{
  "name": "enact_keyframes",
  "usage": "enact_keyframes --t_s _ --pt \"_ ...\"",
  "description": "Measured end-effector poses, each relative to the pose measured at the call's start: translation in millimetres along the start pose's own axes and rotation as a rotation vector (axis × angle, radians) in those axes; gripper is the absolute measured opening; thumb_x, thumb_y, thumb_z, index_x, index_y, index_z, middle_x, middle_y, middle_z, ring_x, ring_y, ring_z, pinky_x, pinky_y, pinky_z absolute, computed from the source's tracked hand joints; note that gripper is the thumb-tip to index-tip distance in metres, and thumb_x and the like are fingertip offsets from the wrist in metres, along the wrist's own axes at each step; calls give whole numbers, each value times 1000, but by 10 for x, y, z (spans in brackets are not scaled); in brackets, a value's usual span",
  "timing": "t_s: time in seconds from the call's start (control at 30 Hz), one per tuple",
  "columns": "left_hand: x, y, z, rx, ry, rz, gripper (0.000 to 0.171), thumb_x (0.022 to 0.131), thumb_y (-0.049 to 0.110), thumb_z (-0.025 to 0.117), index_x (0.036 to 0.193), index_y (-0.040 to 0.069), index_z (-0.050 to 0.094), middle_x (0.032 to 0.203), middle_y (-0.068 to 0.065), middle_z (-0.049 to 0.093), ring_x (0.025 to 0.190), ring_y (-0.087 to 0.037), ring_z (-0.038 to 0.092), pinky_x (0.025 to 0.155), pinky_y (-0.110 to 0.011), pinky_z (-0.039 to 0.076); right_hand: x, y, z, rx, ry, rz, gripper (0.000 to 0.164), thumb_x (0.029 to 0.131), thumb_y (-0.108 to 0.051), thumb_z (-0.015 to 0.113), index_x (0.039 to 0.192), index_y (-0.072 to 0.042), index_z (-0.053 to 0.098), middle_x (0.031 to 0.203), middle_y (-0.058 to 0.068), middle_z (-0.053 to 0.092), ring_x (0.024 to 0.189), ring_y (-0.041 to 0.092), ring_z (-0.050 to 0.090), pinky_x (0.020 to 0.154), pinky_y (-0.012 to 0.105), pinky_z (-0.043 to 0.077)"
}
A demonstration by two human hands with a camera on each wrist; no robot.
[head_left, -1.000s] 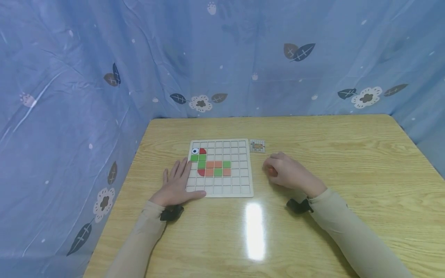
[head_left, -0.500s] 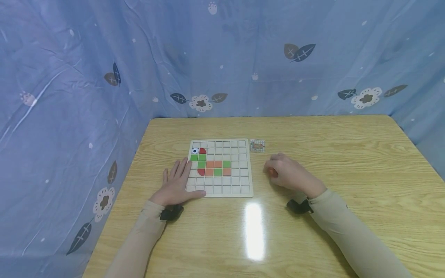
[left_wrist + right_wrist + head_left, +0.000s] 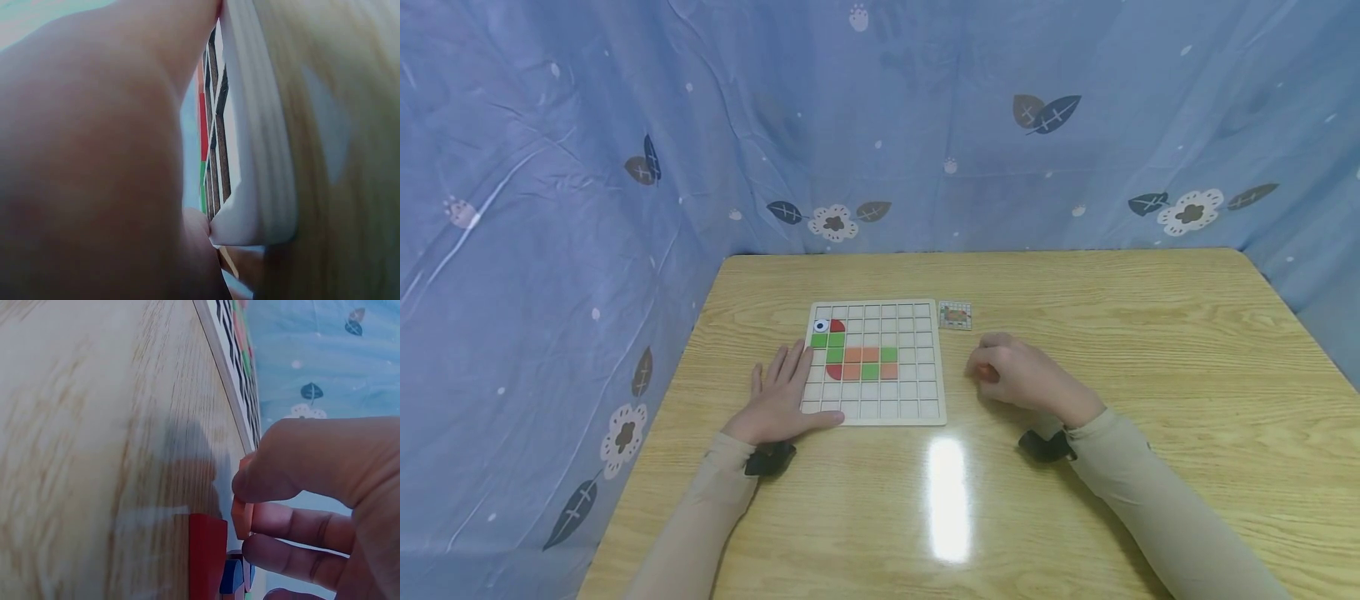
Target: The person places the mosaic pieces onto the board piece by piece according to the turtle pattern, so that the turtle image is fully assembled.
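Note:
A white grid board (image 3: 925,408) lies on the table, with green, orange and red tiles and a round eye tile (image 3: 821,326) set in its squares. My left hand (image 3: 778,404) rests spread at the board's left edge, its thumb along the near edge. In the left wrist view the board's pale side (image 3: 265,162) stands close beside that hand. To the right of the board, my right hand (image 3: 1018,371) pinches an orange tile (image 3: 242,519) between thumb and fingers. Close by it in the right wrist view are a red block (image 3: 207,556) and a blue piece (image 3: 231,575), partly hidden.
A small card (image 3: 955,316) printed with a gridded picture lies at the board's upper right corner. The wood table (image 3: 1150,333) reaches back to a blue curtain (image 3: 925,125), which also hangs along the left side. A bright reflection shines in front of the board.
My right hand and its fingers have shifted only slightly, with the orange tile still held. The left hand, the board and the card have kept their places.

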State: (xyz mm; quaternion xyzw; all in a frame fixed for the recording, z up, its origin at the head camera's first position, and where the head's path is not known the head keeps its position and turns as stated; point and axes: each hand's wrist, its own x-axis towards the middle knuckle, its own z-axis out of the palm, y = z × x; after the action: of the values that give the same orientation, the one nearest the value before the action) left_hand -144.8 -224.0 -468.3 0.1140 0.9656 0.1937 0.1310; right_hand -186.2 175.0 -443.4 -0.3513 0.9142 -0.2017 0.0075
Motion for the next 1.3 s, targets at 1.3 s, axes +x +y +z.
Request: enact_keyframes --t_s 1.3 --pt "12 -6 7 25 -1 -12 127 83 75 69 168 6 4 176 -15 -4 161 -43 -6 121 -74 -6 823 -266 275 286 -9 -45 11 94 -9 73 103 -14 78 101 -4 67 91 13 62 88 38 53"
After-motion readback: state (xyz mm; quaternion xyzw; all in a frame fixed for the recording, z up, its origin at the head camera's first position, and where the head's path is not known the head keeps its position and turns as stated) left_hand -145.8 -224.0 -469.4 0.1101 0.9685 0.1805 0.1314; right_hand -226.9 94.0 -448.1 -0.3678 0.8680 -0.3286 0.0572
